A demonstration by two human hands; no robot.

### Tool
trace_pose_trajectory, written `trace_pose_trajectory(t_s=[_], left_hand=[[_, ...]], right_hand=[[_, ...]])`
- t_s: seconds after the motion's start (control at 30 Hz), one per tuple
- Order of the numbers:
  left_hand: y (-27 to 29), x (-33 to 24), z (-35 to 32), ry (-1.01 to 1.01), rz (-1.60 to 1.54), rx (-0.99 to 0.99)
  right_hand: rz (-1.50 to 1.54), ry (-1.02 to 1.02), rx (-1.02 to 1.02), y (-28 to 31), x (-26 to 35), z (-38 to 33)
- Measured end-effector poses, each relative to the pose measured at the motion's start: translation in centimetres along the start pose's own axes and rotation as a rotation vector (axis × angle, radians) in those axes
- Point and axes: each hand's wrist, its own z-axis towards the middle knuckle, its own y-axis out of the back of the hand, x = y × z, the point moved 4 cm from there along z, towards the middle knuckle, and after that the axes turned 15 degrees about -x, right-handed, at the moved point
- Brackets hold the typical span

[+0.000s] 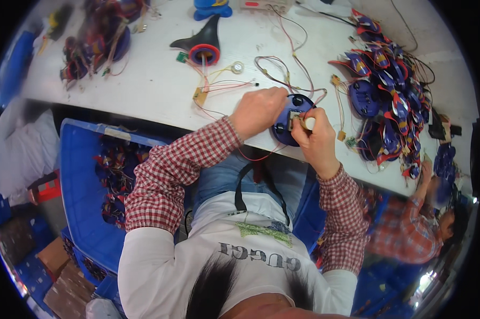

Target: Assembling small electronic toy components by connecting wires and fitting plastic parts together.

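Observation:
At the table's front edge a round dark-blue plastic casing [284,131] lies between my hands, with a small square opening near its middle. My left hand [257,112] is closed, its fingertips gripping the casing's upper left rim. Over the casing's right side, my right hand [319,141] pinches a pale, round-ended piece [308,123]; its kind is hidden by the fingers. Thin wires [290,80] loop behind the casing. To the left lie a small tan circuit board [199,97] with wires and a black funnel-shaped part [205,40] with a red ring.
A heap of blue, red and yellow plastic parts [394,106] covers the table's right side; more parts [94,50] lie far left. A blue bin [80,186] with similar parts stands below the table at left. Another person [410,231] sits at right.

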Motion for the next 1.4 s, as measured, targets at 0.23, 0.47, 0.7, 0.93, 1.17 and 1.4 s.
trace_pose_trajectory(t_s=[0.23,0.47,0.7,0.93,1.17,1.4], left_hand=[[10.3,-1.0,-3.0,-0.016,-0.021,-0.280],[13.6,6.7,-5.2,0.609,-0.103,-0.267],[10.3,4.1,-5.7,0.555,-0.151,-0.222],[10.4,5.3,-6.5,0.792,-0.706,-0.105],[17.3,11.5,-3.9,0.248,0.405,-0.370],[16.9,12.5,-5.4,0.188,0.562,-0.090]], right_hand=[[0.126,-0.145,-0.137,1.3,1.0,-0.8],[0.410,-0.051,0.022,-1.1,7.8,-4.2],[0.467,-0.142,0.037,-10.5,9.1,1.2],[0.548,-0.441,0.195,-12.6,7.1,1.4],[0.678,-0.661,0.247,-13.1,6.0,0.9],[0.670,-0.637,0.214,-13.6,5.8,0.5]])
